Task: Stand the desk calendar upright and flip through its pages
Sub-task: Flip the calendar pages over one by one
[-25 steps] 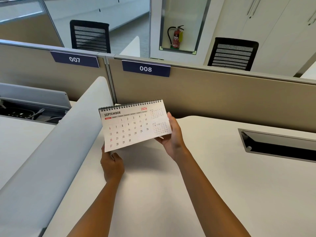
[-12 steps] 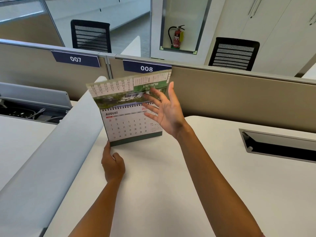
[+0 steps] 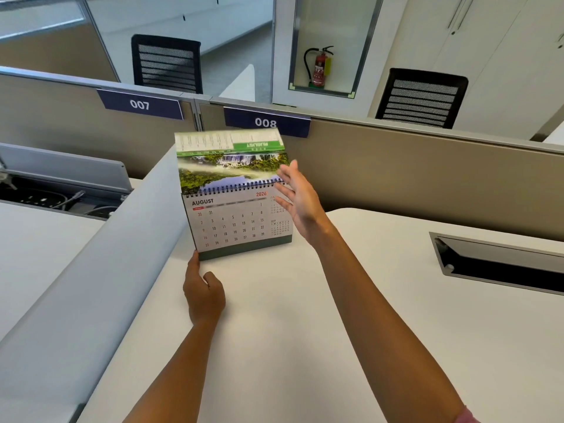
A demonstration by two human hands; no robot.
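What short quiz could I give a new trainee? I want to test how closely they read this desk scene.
1. True or false: the calendar lies flat on the desk.
2. Which month faces the camera? A) September B) August C) June
3. Fill in: the left hand touches the calendar's lower left ____.

Key
1. False: it stands upright on its base.
2. B. The raised page above the spiral shows a waterfall photo, with the open right hand at its right edge.
3. Corner.
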